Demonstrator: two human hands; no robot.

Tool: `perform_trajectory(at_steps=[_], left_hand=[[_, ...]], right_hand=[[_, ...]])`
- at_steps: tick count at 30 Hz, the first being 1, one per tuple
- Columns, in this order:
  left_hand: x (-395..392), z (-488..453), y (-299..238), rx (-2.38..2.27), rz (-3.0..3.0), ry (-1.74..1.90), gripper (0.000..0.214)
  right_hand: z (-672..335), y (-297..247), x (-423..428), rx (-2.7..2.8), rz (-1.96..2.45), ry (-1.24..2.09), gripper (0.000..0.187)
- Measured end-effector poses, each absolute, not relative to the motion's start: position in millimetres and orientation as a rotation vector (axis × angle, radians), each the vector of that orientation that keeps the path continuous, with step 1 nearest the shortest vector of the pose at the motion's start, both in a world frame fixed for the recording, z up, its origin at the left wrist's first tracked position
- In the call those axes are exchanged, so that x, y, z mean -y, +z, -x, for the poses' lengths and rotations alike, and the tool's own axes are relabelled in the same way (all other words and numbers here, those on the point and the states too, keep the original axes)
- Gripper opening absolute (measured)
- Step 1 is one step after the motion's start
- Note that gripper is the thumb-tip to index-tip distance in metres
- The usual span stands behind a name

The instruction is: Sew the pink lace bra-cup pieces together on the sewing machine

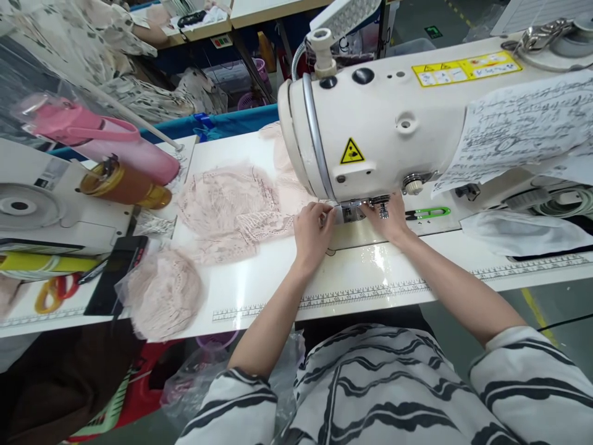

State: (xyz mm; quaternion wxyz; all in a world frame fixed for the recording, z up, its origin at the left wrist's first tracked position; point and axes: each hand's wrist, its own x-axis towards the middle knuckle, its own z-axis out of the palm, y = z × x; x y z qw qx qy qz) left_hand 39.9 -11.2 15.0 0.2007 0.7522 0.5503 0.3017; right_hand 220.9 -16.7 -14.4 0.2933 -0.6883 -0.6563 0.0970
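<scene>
At the needle area of a white sewing machine (370, 136), my two hands sit on either side of the presser foot (354, 213). My left hand (314, 232) is closed just left of the foot, its thumb and fingers drawn together; whatever they pinch is too small to make out. From the right, my right hand (389, 219) reaches in with fingertips closed beside the foot, partly hidden by the metal parts. Pale pink lace fabric (231, 204) lies spread to the left and runs up to my left hand.
A bundle of pink lace (164, 290) rests at the table's front left. Green thread snips (428, 213) lie right of my right hand. A pink bottle (111, 139), an amber cup (125, 185) and orange-handled scissors (55, 293) stand or lie left. Another person's sleeve (106, 31) shows behind.
</scene>
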Motion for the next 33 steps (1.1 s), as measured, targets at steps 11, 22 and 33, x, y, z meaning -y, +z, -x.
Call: perform_trajectory(at_steps=[11,22,33], left_hand=[[10,-40,14,-1.546,-2.114,0.840,0.014],[16,-40,12,-1.466,-2.291,0.776,0.005],[12,-49,1,-1.465,-2.489,0.757,0.014]], right_hand=[[-220,-7,18,1.727,1.803,0.254,0.011],[-220,-3,23,1.680,1.719,0.186,0.016],[-227,17,38,1.851,1.685,0.488,0.016]])
